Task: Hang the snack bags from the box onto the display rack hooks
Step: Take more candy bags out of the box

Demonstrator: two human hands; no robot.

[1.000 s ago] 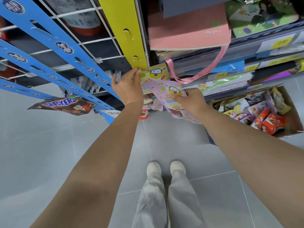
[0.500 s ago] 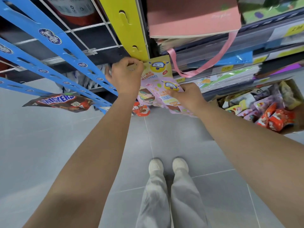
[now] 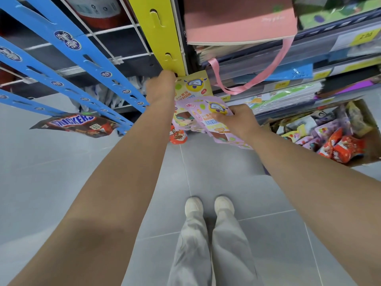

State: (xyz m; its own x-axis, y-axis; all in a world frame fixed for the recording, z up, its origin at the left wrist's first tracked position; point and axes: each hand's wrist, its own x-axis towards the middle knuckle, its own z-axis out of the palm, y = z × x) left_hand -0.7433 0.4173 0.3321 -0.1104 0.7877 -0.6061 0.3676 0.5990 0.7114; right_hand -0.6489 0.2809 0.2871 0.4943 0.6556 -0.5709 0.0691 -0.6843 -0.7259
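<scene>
A yellow hanging strip (image 3: 162, 36) with slotted hooks runs down the middle of the rack. At its lower end my left hand (image 3: 160, 87) pinches the top corner of a yellow snack bag (image 3: 195, 85), pressed against the strip. My right hand (image 3: 237, 120) grips a pink snack bag (image 3: 203, 112) by its upper part, just below and in front of the yellow one. More bags hang lower on the strip, partly hidden. The cardboard box (image 3: 369, 112) at the right holds several snack bags.
Blue hanging strips (image 3: 86, 56) slant across the left, one carrying a Snickers bag (image 3: 76, 124). Shelves with a pink gift bag (image 3: 239, 19) and stationery fill the upper right. A red packet (image 3: 177, 135) hangs low on the strip. Grey floor tiles and my shoes (image 3: 209, 206) lie below.
My left hand has curled from flat fingers into a pinch at the yellow bag's top corner by the strip's end. The right hand keeps hold of the pink bag, barely shifted.
</scene>
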